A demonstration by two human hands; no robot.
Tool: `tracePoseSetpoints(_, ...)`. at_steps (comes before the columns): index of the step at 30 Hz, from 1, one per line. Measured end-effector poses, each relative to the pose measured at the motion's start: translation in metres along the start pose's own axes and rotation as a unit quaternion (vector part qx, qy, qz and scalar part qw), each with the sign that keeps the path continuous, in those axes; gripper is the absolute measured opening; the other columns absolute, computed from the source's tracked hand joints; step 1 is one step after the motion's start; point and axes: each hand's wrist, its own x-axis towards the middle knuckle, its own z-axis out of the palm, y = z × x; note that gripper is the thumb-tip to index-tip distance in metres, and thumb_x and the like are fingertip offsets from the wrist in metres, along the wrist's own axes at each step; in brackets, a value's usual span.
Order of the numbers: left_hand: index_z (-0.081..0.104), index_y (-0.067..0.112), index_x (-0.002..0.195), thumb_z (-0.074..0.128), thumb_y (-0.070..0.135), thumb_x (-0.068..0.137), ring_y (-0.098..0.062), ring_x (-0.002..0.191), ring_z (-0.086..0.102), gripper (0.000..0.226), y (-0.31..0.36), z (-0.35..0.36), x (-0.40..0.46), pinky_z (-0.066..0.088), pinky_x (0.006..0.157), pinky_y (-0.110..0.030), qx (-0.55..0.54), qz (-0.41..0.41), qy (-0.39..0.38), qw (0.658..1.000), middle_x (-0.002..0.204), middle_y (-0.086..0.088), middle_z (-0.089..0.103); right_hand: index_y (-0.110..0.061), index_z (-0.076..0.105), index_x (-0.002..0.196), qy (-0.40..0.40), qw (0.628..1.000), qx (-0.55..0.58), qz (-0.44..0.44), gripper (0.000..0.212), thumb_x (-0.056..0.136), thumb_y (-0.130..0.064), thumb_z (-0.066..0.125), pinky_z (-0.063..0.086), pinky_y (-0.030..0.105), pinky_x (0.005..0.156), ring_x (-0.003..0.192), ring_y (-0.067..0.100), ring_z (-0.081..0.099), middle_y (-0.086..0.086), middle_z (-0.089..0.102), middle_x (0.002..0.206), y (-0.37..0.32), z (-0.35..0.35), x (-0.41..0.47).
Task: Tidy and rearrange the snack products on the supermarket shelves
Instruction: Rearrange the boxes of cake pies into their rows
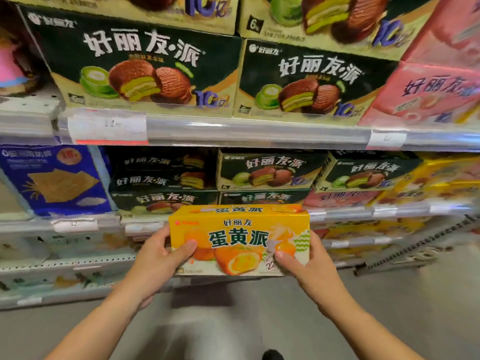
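Both hands, left [158,258] and right [309,263], grip the yellow pie box [239,237] by its ends.

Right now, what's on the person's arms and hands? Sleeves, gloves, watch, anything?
Nothing visible. The left hand and right hand are bare: no gloves, and no rings that show. Both forearms are uncovered down to the bottom edge of the frame, with no sleeve, watch or band in view. Short fingernails, no markings.
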Motion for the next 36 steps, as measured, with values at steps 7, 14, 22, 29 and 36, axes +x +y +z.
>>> tracePoseSetpoints(7,0.063,0.020,0.112,0.068,0.008,0.086,0.001,0.064,0.067,0.029,0.022,0.130,0.003,0.045,0.053,-0.007,0.026,0.003,-0.119,0.993,0.083,0.012,0.076,-0.018,0.065,0.111,0.137,0.972,0.162,0.097,0.053,0.062,-0.032,0.079,0.053,0.029,0.070,0.089,0.019,0.072,0.002,0.075,0.101,0.045,-0.110,-0.043)
tracePoseSetpoints(14,0.064,0.013,0.117,0.073,0.010,0.081,-0.002,0.073,0.070,0.038,0.030,0.288,-0.012,0.047,0.060,-0.008,0.095,0.018,-0.218,0.971,0.093,0.005,0.077,-0.017,0.063,0.114,0.217,0.943,0.206,0.142,0.061,0.060,-0.040,0.079,0.052,0.035,0.065,0.090,0.024,0.072,0.004,0.075,0.100,0.103,-0.242,-0.098)
tracePoseSetpoints(22,0.065,0.021,0.117,0.079,0.034,0.067,-0.020,0.090,0.073,0.053,0.025,0.449,-0.040,0.057,0.066,-0.021,0.073,-0.011,-0.275,0.958,0.105,-0.002,0.075,-0.017,0.062,0.109,0.247,0.932,0.227,0.136,0.049,0.067,-0.036,0.076,0.051,0.022,0.052,0.077,0.012,0.072,0.002,0.076,0.093,0.154,-0.381,-0.139)
tracePoseSetpoints(29,0.063,0.022,0.119,0.079,0.035,0.065,-0.021,0.090,0.073,0.058,0.024,0.507,-0.033,0.059,0.067,-0.025,0.060,-0.023,-0.274,0.959,0.104,-0.001,0.075,-0.021,0.063,0.108,0.244,0.933,0.218,0.150,0.049,0.065,-0.044,0.073,0.051,0.030,0.059,0.080,0.011,0.072,-0.001,0.076,0.093,0.182,-0.437,-0.119)
tracePoseSetpoints(36,0.061,0.020,0.123,0.079,0.032,0.069,-0.023,0.092,0.073,0.058,0.019,0.541,0.012,0.060,0.069,-0.029,0.030,-0.042,-0.265,0.963,0.107,-0.002,0.074,-0.021,0.063,0.107,0.224,0.937,0.207,0.172,0.054,0.061,-0.047,0.076,0.052,0.033,0.060,0.081,0.014,0.071,0.002,0.075,0.094,0.191,-0.473,-0.063)
